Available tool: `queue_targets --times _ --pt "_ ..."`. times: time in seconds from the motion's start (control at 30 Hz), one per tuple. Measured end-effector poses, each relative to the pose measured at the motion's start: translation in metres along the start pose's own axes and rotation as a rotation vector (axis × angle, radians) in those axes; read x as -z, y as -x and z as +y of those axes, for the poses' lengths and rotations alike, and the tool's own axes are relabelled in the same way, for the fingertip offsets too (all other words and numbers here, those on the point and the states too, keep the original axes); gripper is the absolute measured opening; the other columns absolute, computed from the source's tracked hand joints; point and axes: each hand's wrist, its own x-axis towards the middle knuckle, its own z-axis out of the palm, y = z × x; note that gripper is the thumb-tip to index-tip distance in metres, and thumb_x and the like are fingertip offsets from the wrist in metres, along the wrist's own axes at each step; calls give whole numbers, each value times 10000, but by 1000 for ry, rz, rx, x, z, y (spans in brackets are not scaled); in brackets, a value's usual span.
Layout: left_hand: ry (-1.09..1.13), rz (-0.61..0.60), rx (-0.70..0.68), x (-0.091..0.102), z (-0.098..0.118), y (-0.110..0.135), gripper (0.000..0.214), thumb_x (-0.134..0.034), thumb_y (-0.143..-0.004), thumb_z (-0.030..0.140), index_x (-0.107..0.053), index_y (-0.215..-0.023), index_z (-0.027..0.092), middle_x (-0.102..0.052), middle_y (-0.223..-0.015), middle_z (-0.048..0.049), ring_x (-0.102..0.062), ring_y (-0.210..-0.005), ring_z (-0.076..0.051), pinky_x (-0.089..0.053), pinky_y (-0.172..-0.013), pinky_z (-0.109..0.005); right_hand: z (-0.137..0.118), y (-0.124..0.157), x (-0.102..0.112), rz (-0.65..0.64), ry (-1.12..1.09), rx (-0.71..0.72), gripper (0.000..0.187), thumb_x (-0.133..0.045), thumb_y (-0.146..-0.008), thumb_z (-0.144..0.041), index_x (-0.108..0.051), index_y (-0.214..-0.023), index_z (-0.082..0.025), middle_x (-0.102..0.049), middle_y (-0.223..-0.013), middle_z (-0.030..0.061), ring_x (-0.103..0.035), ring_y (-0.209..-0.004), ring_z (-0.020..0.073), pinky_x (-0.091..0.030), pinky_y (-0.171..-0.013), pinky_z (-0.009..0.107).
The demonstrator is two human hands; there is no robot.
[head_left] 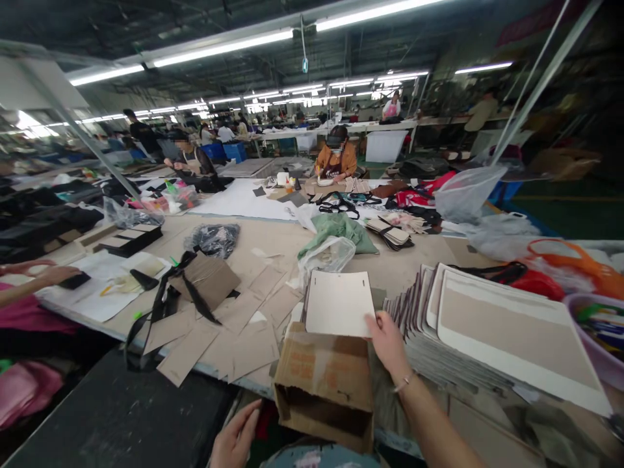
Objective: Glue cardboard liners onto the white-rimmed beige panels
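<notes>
Our right hand point(389, 342) pinched the white panel point(338, 302) at its four o'clock corner, above the cardboard box point(324, 380). Our left hand point(236, 437) hung loose, fingers apart, apparently empty, at the box's eight o'clock.

Faint orange print marks the top of the cardboard box point(324, 370) at the worktable's point(273, 247) near edge, too blurred to read. No other lettering is legible.

the cardboard box point(324, 383) sits at the near edge of the table point(273, 246), with the flat panel point(340, 303) standing just behind it. the stack of panels point(487, 338) lies to the box's right, loose cardboard pieces point(219, 331) to its left, and the plastic bag point(326, 255) farther behind it.
</notes>
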Motion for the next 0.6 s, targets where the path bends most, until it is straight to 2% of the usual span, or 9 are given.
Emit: queue_targets --times 0.07,0.13,0.2,0.27,0.33,0.43,0.5,0.6 --pt "-1 -71 29 -2 7 -16 510 -513 -737 623 -716 -950 207 -721 -816 -29 -655 -749 -213 -527 -701 -259 5 38 2 -30 -73 1 375 -345 -869 -551 -481 -851 -202 -590 -699 8 -572 -626 178 -484 -541 265" --pt "-10 -110 39 -7 16 -30 553 -468 -762 630 -702 -987 182 -686 -678 -17 -620 -629 -190 -508 -612 -252 12 71 -6 -62 -161 -41 370 -383 -850 -567 -487 -838 -213 -576 -668 -7 -556 -596 174 -477 -501 262" --pt "-4 -136 14 -12 26 -41 552 -447 -784 615 -695 -1005 174 -674 -668 -15 -608 -629 -187 -497 -621 -256 18 96 -19 -76 -191 -81 340 -423 -837 -553 -492 -808 -221 -563 -640 -17 -541 -570 172 -457 -480 261" --pt "22 -176 -34 -18 34 -48 508 -450 -800 580 -695 -1001 182 -700 -786 -30 -621 -726 -199 -495 -703 -263 24 113 -34 -70 -147 -81 320 -435 -834 -535 -478 -749 -229 -549 -607 -22 -532 -554 173 -439 -485 269" --pt "28 -222 -69 -24 39 -54 474 -463 -805 551 -694 -995 183 -704 -866 -39 -625 -802 -209 -485 -756 -270 29 123 -46 -61 -114 -78 320 -428 -836 -532 -455 -717 -236 -540 -590 -20 -538 -554 183 -440 -498 285" --pt "-75 -263 -88 -30 39 -59 482 -496 -786 528 -680 -1031 156 -672 -711 -28 -625 -713 -207 -485 -696 -283 36 131 -54 -78 -154 -149 319 -406 -845 -553 -443 -763 -247 -554 -626 -9 -568 -589 204 -473 -499 303" --pt "-134 -270 -103 -32 36 -61 488 -510 -777 514 -674 -1044 140 -644 -648 -18 -621 -674 -207 -482 -678 -291 38 133 -53 -93 -181 -188 324 -381 -856 -567 -434 -797 -253 -569 -663 0 -591 -622 215 -489 -490 307" --pt "-83 -286 -111 -29 32 -64 467 -490 -795 504 -675 -1040 151 -675 -735 -34 -629 -753 -213 -481 -739 -297 35 135 -45 -117 -71 -145 327 -345 -880 -563 -421 -792 -258 -589 -680 9 -610 -655 229 -497 -530 326"
